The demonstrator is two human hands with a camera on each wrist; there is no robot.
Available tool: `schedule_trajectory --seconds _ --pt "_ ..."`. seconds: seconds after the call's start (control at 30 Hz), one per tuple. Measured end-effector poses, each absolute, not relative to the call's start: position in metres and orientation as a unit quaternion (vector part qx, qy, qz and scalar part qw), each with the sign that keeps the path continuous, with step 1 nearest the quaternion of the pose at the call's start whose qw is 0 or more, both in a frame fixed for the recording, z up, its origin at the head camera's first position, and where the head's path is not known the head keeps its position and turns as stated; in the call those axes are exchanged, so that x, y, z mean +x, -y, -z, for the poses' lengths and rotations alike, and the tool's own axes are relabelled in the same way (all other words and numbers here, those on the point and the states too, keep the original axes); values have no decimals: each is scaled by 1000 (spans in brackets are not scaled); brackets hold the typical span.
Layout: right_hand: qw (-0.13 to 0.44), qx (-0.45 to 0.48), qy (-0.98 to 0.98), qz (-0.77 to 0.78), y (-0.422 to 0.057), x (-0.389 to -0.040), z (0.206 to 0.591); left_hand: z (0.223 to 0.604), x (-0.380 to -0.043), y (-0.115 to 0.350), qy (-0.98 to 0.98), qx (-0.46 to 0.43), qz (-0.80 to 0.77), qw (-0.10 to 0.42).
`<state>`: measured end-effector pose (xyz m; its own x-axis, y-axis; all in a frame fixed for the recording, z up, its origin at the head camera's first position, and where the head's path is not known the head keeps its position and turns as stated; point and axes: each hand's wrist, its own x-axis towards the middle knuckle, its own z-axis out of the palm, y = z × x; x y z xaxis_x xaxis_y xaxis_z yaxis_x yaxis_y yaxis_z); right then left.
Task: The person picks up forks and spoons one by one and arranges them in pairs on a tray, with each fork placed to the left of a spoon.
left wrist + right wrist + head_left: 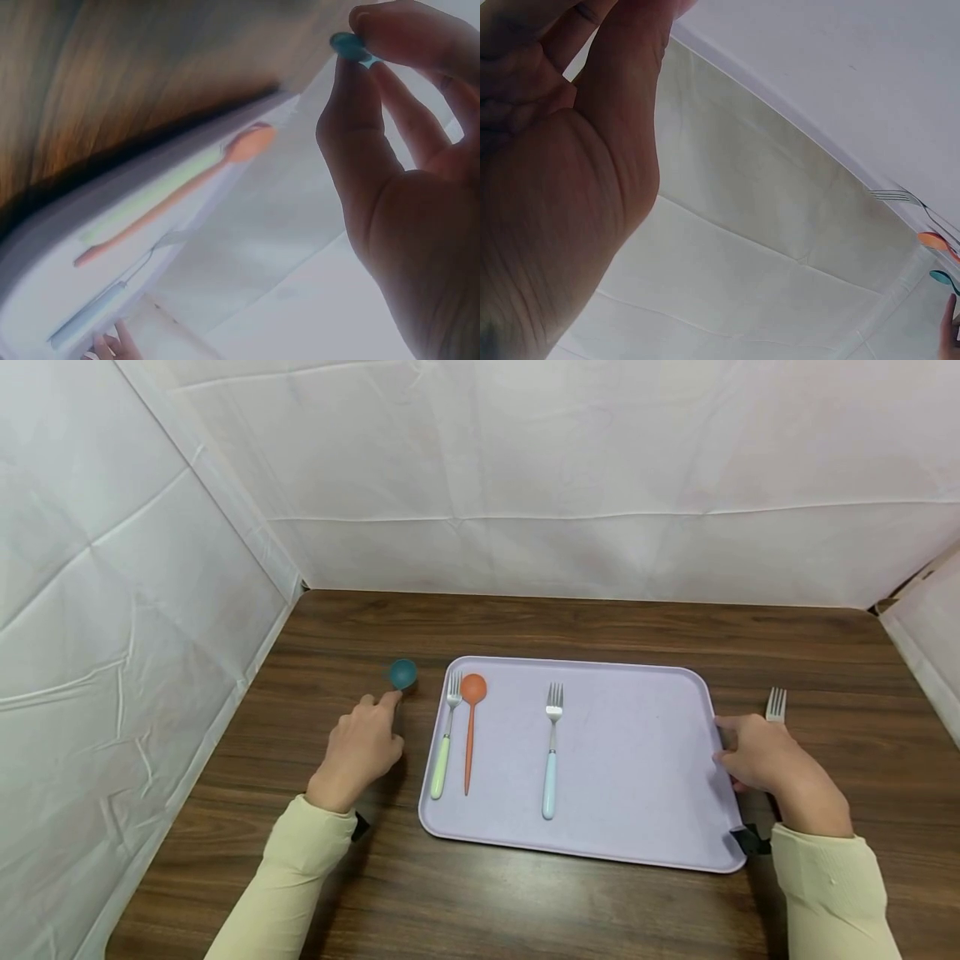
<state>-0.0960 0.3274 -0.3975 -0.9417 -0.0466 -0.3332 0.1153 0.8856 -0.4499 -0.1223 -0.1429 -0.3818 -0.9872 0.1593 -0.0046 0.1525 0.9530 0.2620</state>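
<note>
My left hand (358,750) is just left of the tray, with its thumb and index finger pinching a teal spoon (403,673). In the left wrist view a bit of that teal spoon (349,46) shows between the fingertips; its handle is mostly hidden. My right hand (772,764) grips the right rim of the lilac tray (630,760), fingertips at the edge. On the tray lie a green-handled fork (442,756), an orange spoon (472,718) and a blue-handled fork (551,772). Another fork (777,703) shows its tines beyond my right hand, its handle hidden.
Everything rests on a dark wood table (525,902). White sheeting (525,468) hangs along the back, and more white sheeting (112,693) stands at the left. Bare wood lies in front of the tray and behind it.
</note>
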Motion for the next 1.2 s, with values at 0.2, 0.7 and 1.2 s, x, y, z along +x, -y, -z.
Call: schedule_trajectory --seconds 0.2,0.7,1.2 --pt "172 18 -956 237 -328 -97 398 378 -123 138 -987 85 -138 7" --pt "174 13 -957 230 -328 -97 396 376 -121 126 -979 106 -173 20" --pt "171 19 -957 234 -327 -95 396 373 -118 109 -973 130 -189 28"
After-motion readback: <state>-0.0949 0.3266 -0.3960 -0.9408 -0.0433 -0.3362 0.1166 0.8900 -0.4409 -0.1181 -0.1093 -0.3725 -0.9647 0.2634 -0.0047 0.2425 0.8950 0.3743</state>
